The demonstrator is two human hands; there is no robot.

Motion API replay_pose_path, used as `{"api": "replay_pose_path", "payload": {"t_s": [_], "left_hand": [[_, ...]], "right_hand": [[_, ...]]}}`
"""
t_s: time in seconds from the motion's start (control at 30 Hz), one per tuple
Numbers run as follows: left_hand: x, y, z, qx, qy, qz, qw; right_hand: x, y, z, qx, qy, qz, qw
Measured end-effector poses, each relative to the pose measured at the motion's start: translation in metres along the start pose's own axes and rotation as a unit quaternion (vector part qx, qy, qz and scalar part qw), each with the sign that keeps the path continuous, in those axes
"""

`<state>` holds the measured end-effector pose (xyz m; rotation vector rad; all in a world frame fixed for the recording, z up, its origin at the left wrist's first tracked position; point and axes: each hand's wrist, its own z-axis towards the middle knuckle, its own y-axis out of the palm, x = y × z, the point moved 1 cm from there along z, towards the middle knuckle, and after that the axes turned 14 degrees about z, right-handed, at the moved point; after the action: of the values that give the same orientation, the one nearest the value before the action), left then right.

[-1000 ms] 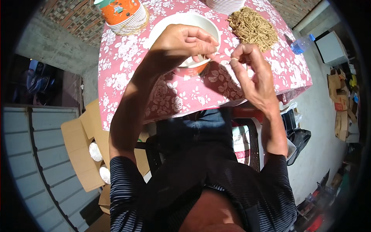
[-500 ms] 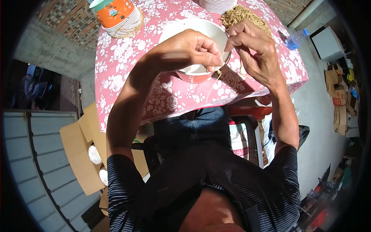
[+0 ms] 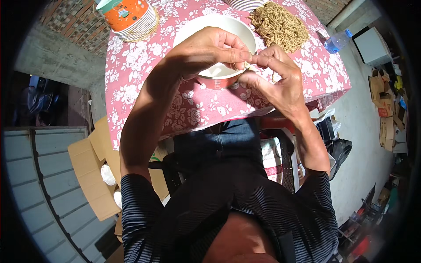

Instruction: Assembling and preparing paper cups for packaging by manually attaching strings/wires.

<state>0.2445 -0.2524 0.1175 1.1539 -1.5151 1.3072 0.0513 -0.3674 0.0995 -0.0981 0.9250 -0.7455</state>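
A paper bucket (image 3: 240,34) with a white inside and a reddish outer wall stands on the table in front of me. At its near right rim, my left hand (image 3: 215,49) is closed, its thumb and fingers pinching a thin tan cord (image 3: 247,67). My right hand (image 3: 283,79) meets it there, index finger against the left fingertips and thumb below the rim. Its fingers are bent onto the same cord, though the exact grip is partly hidden. Just beyond the right hand lies a heap of tan cords (image 3: 280,27).
A stack of paper buckets (image 3: 127,16), orange and green on top, stands at the table's far left. Another white stack (image 3: 246,4) is at the far edge. A plastic bottle (image 3: 337,43) is near the right edge of the floral tablecloth (image 3: 136,94). Open cardboard (image 3: 90,175) lies lower left.
My right hand has come down and left from above the rim to meet my left fingertips at the cord. The left hand has shifted slightly upward; the cord heap is more exposed.
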Motion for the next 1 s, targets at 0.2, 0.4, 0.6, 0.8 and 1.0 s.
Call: {"api": "replay_pose_path", "payload": {"t_s": [0.2, 0.4, 0.6, 0.8, 1.0], "left_hand": [[-0.003, 0.002, 0.005, 0.036, 0.038, 0.029, 0.998], [-0.005, -0.002, -0.004, 0.022, 0.038, -0.128, 0.991], [-0.001, 0.016, -0.007, 0.068, 0.071, -0.098, 0.990], [0.015, 0.029, -0.011, 0.108, -0.004, -0.011, 0.994], [0.018, 0.036, -0.010, 0.096, -0.009, 0.051, 0.994]], "right_hand": [[0.004, 0.006, -0.001, 0.047, 0.010, 0.036, 0.998], [-0.001, -0.002, -0.005, 0.035, 0.022, 0.013, 0.999], [-0.016, 0.000, -0.011, 0.004, 0.054, 0.034, 0.998], [-0.021, -0.010, -0.006, 0.008, 0.102, 0.058, 0.993], [-0.016, -0.011, -0.008, 0.028, 0.136, 0.062, 0.988]]}}
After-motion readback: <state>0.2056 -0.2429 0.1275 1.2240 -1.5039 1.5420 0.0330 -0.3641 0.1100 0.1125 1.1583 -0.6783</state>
